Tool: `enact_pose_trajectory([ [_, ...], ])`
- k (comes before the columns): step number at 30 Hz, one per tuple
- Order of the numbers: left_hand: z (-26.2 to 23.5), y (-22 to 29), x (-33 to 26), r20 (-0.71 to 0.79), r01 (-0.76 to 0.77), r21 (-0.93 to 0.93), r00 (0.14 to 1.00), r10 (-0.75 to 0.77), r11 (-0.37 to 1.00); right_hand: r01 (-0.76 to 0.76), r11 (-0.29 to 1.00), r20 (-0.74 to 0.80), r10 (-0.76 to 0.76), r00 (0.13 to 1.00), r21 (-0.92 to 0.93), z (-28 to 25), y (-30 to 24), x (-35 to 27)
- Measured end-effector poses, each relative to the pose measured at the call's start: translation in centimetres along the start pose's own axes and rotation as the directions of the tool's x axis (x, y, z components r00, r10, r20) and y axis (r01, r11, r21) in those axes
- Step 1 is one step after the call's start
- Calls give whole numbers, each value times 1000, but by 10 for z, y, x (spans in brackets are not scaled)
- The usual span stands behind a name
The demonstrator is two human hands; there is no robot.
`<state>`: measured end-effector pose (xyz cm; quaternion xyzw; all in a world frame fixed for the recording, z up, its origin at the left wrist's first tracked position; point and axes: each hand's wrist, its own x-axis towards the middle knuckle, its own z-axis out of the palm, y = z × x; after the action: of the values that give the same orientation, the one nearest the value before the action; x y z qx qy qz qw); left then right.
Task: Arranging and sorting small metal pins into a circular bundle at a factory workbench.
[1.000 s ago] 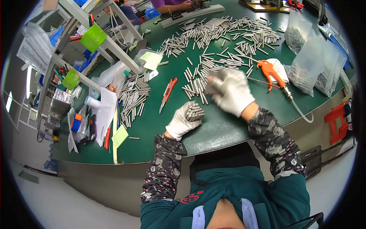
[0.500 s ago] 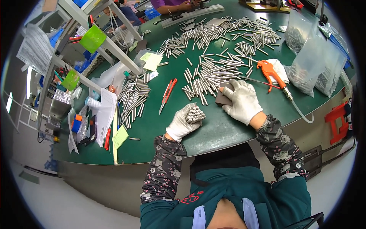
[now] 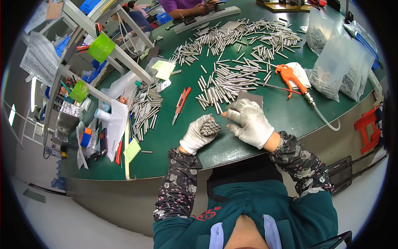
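Observation:
A bundle of short metal pins (image 3: pixel 210 128), ends facing up and toward the right, is wrapped in my gloved left hand (image 3: pixel 195 136). Just right of the bundle hovers my gloved right hand (image 3: pixel 250 123), fingers slightly bent and apart with nothing seen in them. Its fingertips point at the pin ends, with a small gap between. Behind that hand a flat brown block (image 3: pixel 253 98) lies on the green table, partly hidden by the fingers. A wide pile of loose metal pins (image 3: pixel 226 83) spreads beyond both hands.
A red utility knife (image 3: pixel 181 103) lies left of the pile; a second heap of pins (image 3: pixel 145 106) is farther left. To the right are an orange air gun (image 3: pixel 292 78) with its hose and plastic bags of pins (image 3: pixel 329 76). Across the table sits another person (image 3: pixel 186 7).
My right hand has let go of the brown block and moved left and nearer, up to the bundle. The left hand still grips the pins, nearly in place.

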<state>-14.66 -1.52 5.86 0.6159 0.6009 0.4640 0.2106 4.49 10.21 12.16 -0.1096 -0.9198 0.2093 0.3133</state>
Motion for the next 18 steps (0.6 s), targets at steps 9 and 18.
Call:
enact_pose_trajectory([
  [9,2,-2,2,4,66,-117,998,-66,991,31,999,-4,-31,1000,35,16,-7,0],
  [18,1,1,2,9,57,-126,998,-56,990,27,999,16,-26,1000,-26,24,-8,0],
])
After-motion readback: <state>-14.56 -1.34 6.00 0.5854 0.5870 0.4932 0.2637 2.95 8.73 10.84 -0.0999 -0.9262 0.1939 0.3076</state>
